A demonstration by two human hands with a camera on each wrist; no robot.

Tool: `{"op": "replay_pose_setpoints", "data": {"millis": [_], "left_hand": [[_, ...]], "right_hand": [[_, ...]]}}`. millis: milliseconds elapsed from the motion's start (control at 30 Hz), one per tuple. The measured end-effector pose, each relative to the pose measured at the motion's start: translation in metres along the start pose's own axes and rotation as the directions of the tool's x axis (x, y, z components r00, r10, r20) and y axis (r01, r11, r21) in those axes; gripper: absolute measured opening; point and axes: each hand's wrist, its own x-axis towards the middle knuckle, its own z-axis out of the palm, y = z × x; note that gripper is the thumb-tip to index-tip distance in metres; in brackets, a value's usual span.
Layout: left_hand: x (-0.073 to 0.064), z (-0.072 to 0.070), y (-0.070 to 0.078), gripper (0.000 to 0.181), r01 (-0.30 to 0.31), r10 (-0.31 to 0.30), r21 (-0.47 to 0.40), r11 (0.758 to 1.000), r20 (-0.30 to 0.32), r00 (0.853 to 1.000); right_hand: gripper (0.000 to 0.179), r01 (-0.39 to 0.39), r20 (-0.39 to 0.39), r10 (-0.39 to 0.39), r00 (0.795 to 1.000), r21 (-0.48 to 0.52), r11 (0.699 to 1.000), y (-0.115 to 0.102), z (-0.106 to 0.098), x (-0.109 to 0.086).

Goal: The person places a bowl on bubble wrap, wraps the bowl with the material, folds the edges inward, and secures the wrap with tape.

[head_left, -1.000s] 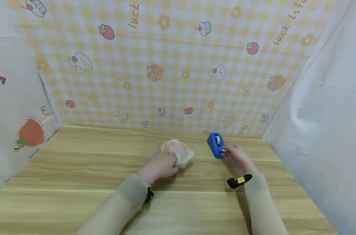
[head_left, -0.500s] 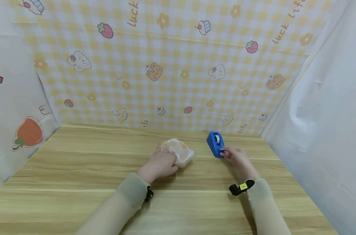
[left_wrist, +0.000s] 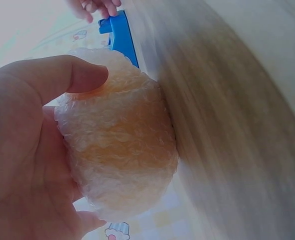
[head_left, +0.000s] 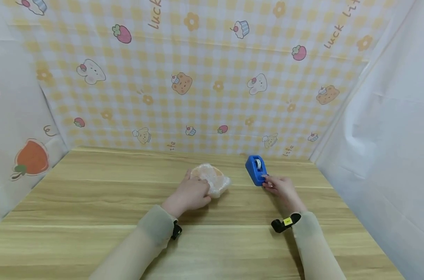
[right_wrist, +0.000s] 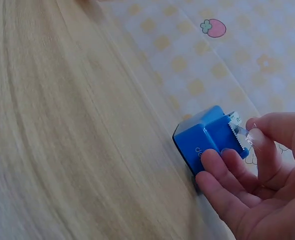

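Observation:
In the head view a bundle in clear bubble wrap (head_left: 215, 179), something orange-yellow showing through, rests on the table. My left hand (head_left: 192, 193) holds it from the left. In the left wrist view the thumb lies across the bubble-wrapped bundle (left_wrist: 122, 135), with fingers around the other side; what is inside cannot be made out. A blue tape dispenser (head_left: 255, 171) with a white-cored roll stands to the right. There my right hand (head_left: 285, 190) pinches the clear tape end (right_wrist: 248, 134) between thumb and forefinger beside the toothed cutter. Its other fingers touch the tape dispenser (right_wrist: 202, 135).
The wood-grain table (head_left: 103, 202) runs back to a yellow checked cloth (head_left: 205, 109) with cartoon prints. White cloth (head_left: 390, 136) hangs along the right side, and more hangs at the left. A black camera strap (head_left: 285, 222) sits on the right wrist.
The right hand drew slightly back from the dispenser's front, then came up close to its cutter again. The left hand stays on the bundle. The head view has shifted slightly.

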Motion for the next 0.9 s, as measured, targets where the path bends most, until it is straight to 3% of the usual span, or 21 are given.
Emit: {"op": "replay_pose_setpoints", "data": {"millis": [267, 600, 900], "left_hand": [[0.001, 0.000, 0.000, 0.015, 0.008, -0.007, 0.004, 1.000, -0.002, 1.000], [0.002, 0.001, 0.000, 0.015, 0.012, -0.012, 0.006, 1.000, -0.001, 1.000], [0.000, 0.000, 0.000, 0.015, 0.014, -0.014, -0.002, 1.000, -0.004, 1.000]], "right_hand": [[0.020, 0.007, 0.110, -0.007, 0.994, 0.001, 1.000, 0.007, -0.004, 0.005], [0.022, -0.068, 0.068, 0.072, 0.995, -0.053, 0.996, 0.006, -0.001, 0.011], [0.023, -0.078, 0.067, 0.082, 0.994, -0.063, 0.995, 0.008, -0.001, 0.012]]}}
